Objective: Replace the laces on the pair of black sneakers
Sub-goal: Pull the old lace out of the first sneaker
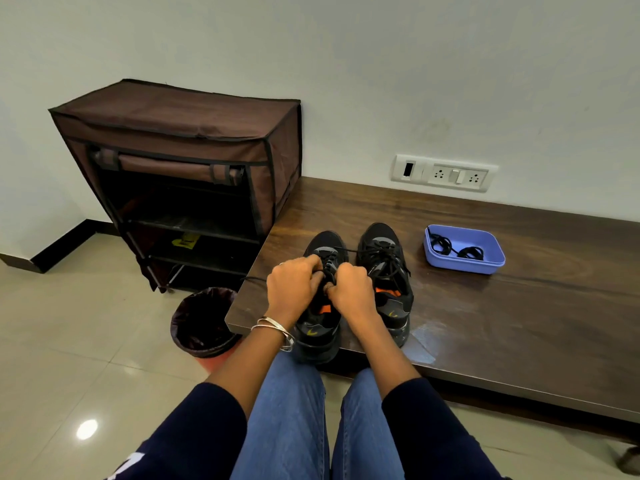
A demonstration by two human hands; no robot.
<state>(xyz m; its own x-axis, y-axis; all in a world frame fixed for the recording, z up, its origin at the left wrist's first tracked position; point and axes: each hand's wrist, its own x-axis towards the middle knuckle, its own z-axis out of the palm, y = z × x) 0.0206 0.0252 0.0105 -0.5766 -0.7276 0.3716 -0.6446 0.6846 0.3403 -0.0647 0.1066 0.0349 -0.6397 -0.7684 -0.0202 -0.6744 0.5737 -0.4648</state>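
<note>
Person in dark navy sleeves [207, 420] pushed up to the forearms, white print showing at the left sleeve's lower edge, blue denim jeans [287, 420], thin silver bangles [275, 329] on the left wrist, and a ring [281, 263] on the left hand [294, 287].

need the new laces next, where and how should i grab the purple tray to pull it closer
Likely best by the near long rim of the purple tray, coming from the front with the right hand, which is nearer to it. The tray sits flat and open-topped on the bench, right of the sneakers. The coiled laces lie toward its back-left, so the near rim looks free for fingers.
</note>
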